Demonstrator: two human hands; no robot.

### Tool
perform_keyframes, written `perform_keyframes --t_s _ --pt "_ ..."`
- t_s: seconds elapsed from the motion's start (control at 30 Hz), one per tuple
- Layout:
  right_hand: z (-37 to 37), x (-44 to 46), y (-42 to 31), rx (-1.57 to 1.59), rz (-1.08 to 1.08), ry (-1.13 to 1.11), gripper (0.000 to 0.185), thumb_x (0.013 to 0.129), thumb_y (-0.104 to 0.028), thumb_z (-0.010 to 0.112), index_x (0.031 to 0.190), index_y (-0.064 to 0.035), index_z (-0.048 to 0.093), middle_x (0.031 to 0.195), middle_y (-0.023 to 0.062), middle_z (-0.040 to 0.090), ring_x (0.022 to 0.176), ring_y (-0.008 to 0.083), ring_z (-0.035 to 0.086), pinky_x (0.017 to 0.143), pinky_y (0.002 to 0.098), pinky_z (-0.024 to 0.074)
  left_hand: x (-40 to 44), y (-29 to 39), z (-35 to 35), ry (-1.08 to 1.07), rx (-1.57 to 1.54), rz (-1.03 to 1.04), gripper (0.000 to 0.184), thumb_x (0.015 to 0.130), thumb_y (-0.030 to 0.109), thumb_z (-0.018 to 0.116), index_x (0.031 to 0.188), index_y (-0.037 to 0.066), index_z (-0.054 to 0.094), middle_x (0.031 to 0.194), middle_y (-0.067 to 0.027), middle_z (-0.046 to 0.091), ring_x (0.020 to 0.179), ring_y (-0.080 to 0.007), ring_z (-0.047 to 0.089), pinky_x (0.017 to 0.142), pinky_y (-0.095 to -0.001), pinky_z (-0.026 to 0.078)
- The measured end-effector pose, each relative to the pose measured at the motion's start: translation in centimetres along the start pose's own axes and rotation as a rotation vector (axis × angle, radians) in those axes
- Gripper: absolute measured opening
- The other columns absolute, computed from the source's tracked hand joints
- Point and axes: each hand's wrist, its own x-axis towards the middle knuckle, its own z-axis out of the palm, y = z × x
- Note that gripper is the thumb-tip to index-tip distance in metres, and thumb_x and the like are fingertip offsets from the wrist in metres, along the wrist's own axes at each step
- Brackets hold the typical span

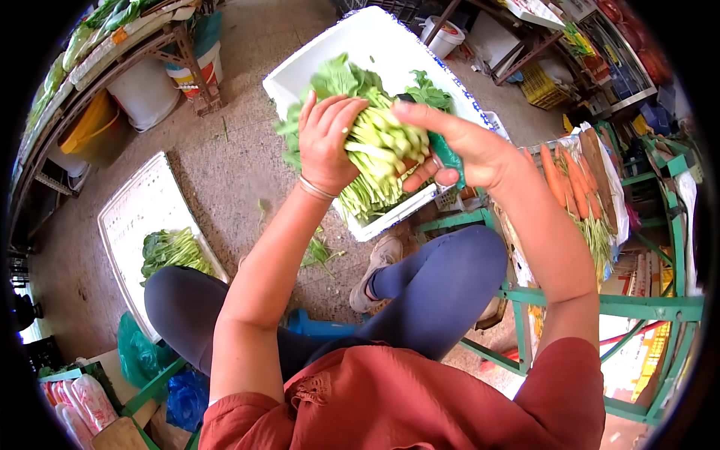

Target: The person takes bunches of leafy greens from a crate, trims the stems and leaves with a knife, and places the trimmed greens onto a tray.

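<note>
A bunch of leafy greens [379, 142] with thick pale stems is held over a white crate [300, 71]. My left hand [328, 142] is closed round its leafy side, fingers wrapped over the top. At the cut stem ends, my right hand [469, 146] is cupped with thumb and fingers apart, the thumb close to the stems. Something green [448, 157] shows behind its fingers; I cannot make out what it is. More loose greens [367, 193] lie in the crate beneath the bunch.
A white tray [124, 202] on the floor at left holds another pile of greens [176, 251]. Carrots [566, 180] lie on a green metal stand [637, 307] at right. Buckets [146, 94] stand under a shelf at upper left. Loose leaves [319, 251] lie by my shoe [375, 274].
</note>
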Motion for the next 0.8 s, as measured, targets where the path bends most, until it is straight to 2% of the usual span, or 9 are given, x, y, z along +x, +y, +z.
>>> perform_keyframes --t_s 0.07,0.17,0.27,0.37,0.43,0.6,0.67,0.73,0.8 --pt "0.5 -0.6 -1.1 0.024 0.059 -0.055 0.067 0.075 -0.061 0.056 0.102 -0.0001 0.055 0.086 0.0178 0.062 0.058 0.0215 0.065 0.028 0.015 0.0383 -1.5 0.4 -0.7 -0.042 -0.209 -0.205 0.049 0.058 0.018 0.08 0.1 0.005 0.058 0.094 -0.0089 0.063 0.089 -0.0221 0.061 0.082 -0.0345 0.048" --pt "0.9 -0.7 -1.5 -0.034 0.16 -0.12 0.072 0.075 -0.064 0.054 0.096 0.0054 0.055 0.079 0.0203 0.062 0.054 0.0199 0.064 0.029 0.0157 0.0393 -2.3 2.6 -2.4 -0.182 -0.784 -0.685 0.045 0.06 0.012 0.08 0.098 0.002 0.058 0.097 -0.0074 0.062 0.086 -0.0154 0.061 0.077 -0.0266 0.049" --pt "2.0 -0.3 -0.6 -0.048 0.248 -0.205 0.068 0.076 -0.059 0.057 0.09 0.008 0.057 0.072 0.0206 0.062 0.05 0.0172 0.063 0.03 0.015 0.0381 -3.8 3.3 -4.1 -0.149 -1.042 -0.814 0.055 0.06 0.011 0.08 0.108 0.001 0.054 0.105 -0.0069 0.06 0.094 -0.0162 0.059 0.082 -0.0303 0.048" --pt "3.0 0.5 1.0 -0.037 0.191 -0.267 0.04 0.083 -0.036 0.06 0.08 0.0042 0.06 0.066 0.0159 0.062 0.044 0.0152 0.059 0.029 0.0156 0.0361 -5.7 3.4 -5.2 -0.182 -1.191 -0.918 0.056 0.062 0.011 0.078 0.111 0.002 0.053 0.106 -0.0066 0.059 0.096 -0.0165 0.057 0.084 -0.0308 0.047" --pt "2.8 1.9 2.9 0.007 0.186 -0.303 0.037 0.083 -0.034 0.06 0.077 0.0027 0.06 0.063 0.0148 0.061 0.043 0.0148 0.058 0.029 0.0158 0.0357 -6.7 3.4 -6.2 -0.261 -1.318 -1.044 0.051 0.064 0.011 0.075 0.11 0.001 0.054 0.104 -0.0069 0.059 0.094 -0.0169 0.056 0.083 -0.0305 0.046" --pt "2.6 4.6 5.4 0.345 0.168 -0.429 0.033 0.082 -0.028 0.062 0.057 -0.0105 0.048 0.049 0.0046 0.051 0.034 0.0061 0.045 0.027 0.0162 0.0281 -9.5 2.8 -7.5 -0.17 -1.529 -1.285 0.053 0.068 0.012 0.07 0.114 -0.001 0.049 0.105 -0.0083 0.058 0.092 -0.0185 0.057 0.082 -0.0317 0.047" --pt "2.1 4.8 5.2 0.297 0.085 -0.25 0.035 0.081 -0.03 0.064 0.057 -0.0145 0.043 0.043 -0.0033 0.042 0.03 0.0027 0.031 0.028 0.0161 0.0228 -10.5 2.5 -7.4 -0.108 -1.663 -1.362 0.054 0.069 0.012 0.069 0.117 -0.001 0.046 0.106 -0.0095 0.058 0.093 -0.02 0.058 0.083 -0.0331 0.048" --pt "1.8 5.9 6.0 -0.054 -0.089 0.017 0.041 0.075 -0.046 0.067 0.065 -0.0125 0.047 0.052 -0.0016 0.046 0.039 0.003 0.038 0.032 0.0151 0.0269 -10.5 2.8 -7.3 -0.083 -1.677 -1.38 0.052 0.071 0.011 0.067 0.117 -0.002 0.046 0.106 -0.0102 0.058 0.094 -0.0211 0.058 0.084 -0.0341 0.048" --pt "3.9 7.2 8.3 -0.232 -0.136 0.253 0.059 0.065 -0.061 0.068 0.081 -0.0067 0.052 0.067 0.0015 0.051 0.052 0.0064 0.046 0.037 0.0149 0.0317 -10.5 2.6 -7.0 -0.077 -1.705 -1.414 0.051 0.072 0.01 0.065 0.117 -0.002 0.046 0.107 -0.0105 0.057 0.094 -0.0211 0.058 0.084 -0.0337 0.049"
